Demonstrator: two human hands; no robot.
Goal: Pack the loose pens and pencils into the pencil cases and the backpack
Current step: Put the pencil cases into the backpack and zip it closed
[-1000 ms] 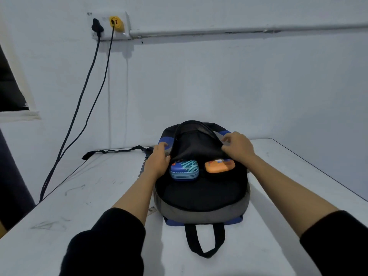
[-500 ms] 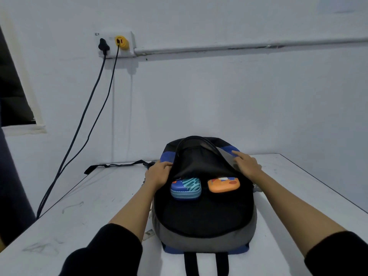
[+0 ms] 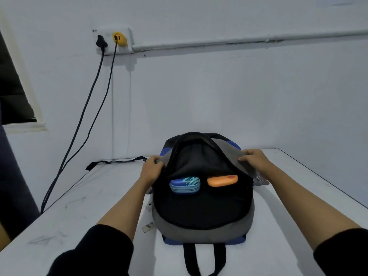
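Left hand (image 3: 151,168): fingers curled over the left edge of the backpack's (image 3: 203,228) grey flap (image 3: 229,152), pinching the fabric. Right hand (image 3: 255,160): clamped on the right edge of the same flap, thumb on top, fingers under. Both forearms bare, black sleeves pushed up near the elbows.

Flap is held raised between the two hands, main compartment gaping toward the viewer. Lining black. Two pencil cases lie side by side inside, at the mouth of the opening: blue striped pencil case (image 3: 184,185) on the left, orange pencil case (image 3: 222,180) on the right. They are near each other but not touching. Both cases closed. No loose pens or pencils can be made out.

Backpack lies flat on the white surface (image 3: 79,220), grey body with blue trim, black carry loop (image 3: 204,259) hanging toward the near edge. A black strap (image 3: 117,161) trails off to the left behind it, along the surface. A small scrap of paper (image 3: 148,227) sits just beside the backpack's left side.

Beyond: white wall, socket plate (image 3: 112,41) with one black plug and one yellow plug, two dark cables (image 3: 87,108) dropping down to the left. A conduit (image 3: 239,39) runs rightward from the socket plate.
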